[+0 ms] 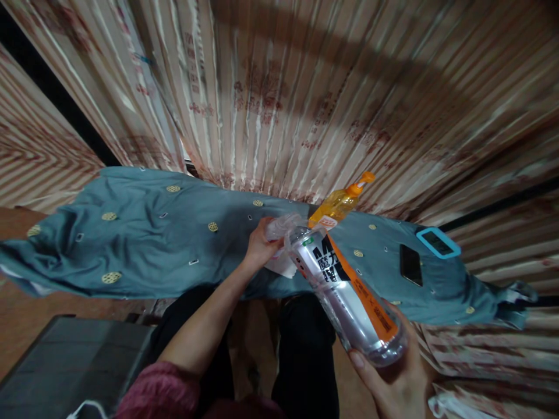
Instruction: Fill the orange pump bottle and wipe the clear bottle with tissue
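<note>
My right hand (399,372) grips the bottom of a clear plastic drink bottle (349,291) with an orange, black and white label, tilted with its top pointing away from me. My left hand (262,244) is closed at the bottle's top end, holding crumpled clear plastic wrap and a white tissue (282,247) against it. The bottle's cap is hidden under the wrap. Both hands hover over the near edge of a table draped in a teal cloth (144,244) with gold dots.
A yellow bottle with an orange nozzle cap (343,203) stands on the cloth just behind the hands. A black phone (410,265) and a blue-framed device (438,242) lie at the right. Striped curtains hang behind. A dark box (70,361) sits at the lower left.
</note>
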Motion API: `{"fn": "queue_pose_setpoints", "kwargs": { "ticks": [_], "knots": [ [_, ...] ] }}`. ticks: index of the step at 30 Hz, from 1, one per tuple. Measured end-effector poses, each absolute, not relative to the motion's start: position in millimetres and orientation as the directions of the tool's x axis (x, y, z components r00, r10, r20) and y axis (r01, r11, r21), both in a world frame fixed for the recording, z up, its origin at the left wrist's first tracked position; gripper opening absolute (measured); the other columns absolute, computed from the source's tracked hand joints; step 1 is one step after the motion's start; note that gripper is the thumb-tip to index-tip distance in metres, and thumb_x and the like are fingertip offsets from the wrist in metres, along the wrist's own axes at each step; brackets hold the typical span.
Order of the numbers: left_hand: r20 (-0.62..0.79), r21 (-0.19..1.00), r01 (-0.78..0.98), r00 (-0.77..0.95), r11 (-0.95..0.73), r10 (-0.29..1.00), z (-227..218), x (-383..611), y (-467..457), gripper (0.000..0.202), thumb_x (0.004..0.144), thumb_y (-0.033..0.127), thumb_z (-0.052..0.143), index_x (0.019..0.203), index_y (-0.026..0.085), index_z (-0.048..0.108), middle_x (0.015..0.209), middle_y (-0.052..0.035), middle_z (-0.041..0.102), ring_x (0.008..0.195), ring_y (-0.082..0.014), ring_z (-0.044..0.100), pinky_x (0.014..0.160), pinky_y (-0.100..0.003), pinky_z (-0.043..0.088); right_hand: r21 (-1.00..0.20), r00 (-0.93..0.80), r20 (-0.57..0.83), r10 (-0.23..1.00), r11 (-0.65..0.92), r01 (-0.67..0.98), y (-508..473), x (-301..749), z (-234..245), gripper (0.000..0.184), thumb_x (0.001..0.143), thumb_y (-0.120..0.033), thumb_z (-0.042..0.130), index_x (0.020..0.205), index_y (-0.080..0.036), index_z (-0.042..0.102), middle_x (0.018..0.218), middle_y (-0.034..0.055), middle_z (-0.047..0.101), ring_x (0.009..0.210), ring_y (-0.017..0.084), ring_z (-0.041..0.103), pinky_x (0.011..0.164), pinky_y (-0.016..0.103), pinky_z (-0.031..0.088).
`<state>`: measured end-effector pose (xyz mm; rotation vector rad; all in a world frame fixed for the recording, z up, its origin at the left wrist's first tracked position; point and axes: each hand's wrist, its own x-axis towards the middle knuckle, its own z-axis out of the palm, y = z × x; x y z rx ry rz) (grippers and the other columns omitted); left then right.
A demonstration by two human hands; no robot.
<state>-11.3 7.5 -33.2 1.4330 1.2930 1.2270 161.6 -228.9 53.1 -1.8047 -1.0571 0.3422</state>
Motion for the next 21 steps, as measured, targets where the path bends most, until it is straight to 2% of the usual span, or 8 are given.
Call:
{"fn": "queue_pose_setpoints", "kwargs": {
  "ticks": [6, 21],
  "knots": [
    [0.132, 0.972, 0.193, 0.009, -0.131, 0.991, -33.7, -12.0, 7.4, 0.052, 0.066, 0.03, 0.082, 0.112, 0.018, 0.063, 0.108, -0.0086, 0.077, 0.095, -0.0258, 0.073, 0.086, -0.037, 0.058, -0.846, 0.578, 0.24, 0.78, -0.125, 0.519, -227.3, 160.7, 54.1, 0.085, 0.071, -0.059, 0.081, 0.139, -0.017, 0.053, 0.136, 0.0159, 0.062, 0.126, 0.036, 0.06, 0.103, 0.045, 0.05],
    [0.135, 0.968, 0.216, -0.006, -0.13, 0.991, -32.9, -10.8, 6.5, 0.052, 0.065, 0.027, 0.082, 0.113, 0.02, 0.063, 0.108, -0.0064, 0.077, 0.096, -0.0247, 0.074, 0.088, -0.035, 0.059, -0.887, 0.631, 0.143, 0.763, -0.183, 0.423, -226.6, 154.8, 60.5, 0.096, 0.064, -0.061, 0.084, 0.141, -0.014, 0.05, 0.14, 0.019, 0.058, 0.129, 0.039, 0.057, 0.107, 0.049, 0.044]
  ]
}}
